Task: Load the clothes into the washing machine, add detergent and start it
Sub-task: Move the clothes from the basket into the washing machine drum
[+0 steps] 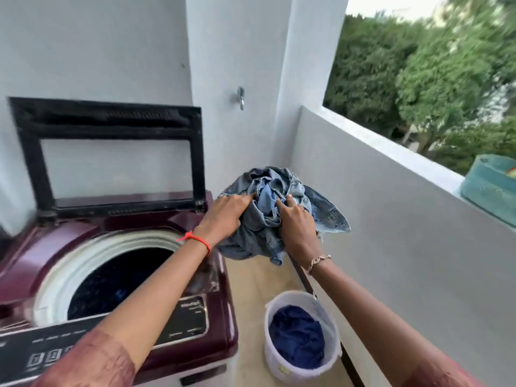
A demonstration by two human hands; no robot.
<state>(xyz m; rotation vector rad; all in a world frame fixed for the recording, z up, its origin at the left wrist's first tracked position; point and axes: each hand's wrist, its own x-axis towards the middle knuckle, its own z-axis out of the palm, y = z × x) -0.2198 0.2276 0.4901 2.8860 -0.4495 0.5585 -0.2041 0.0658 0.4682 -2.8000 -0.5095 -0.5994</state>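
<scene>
Left hand (227, 216), right hand (297, 223) both grip crumpled blue denim bundle (275, 210), right of open maroon top-load washing machine (117, 275), above white bucket (303, 336).

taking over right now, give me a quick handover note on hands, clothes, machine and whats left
Left hand and right hand both grip the denim bundle, held in the air just right of the washing machine.
The lid is up; the drum is open, with something dark inside.
The white bucket on the floor holds a dark blue garment.
Done: lid opened, some load apparently in.
Left: drop the bundle in, add the bucket's garment, add detergent (none in view), shut the lid, start at the control panel.
</scene>
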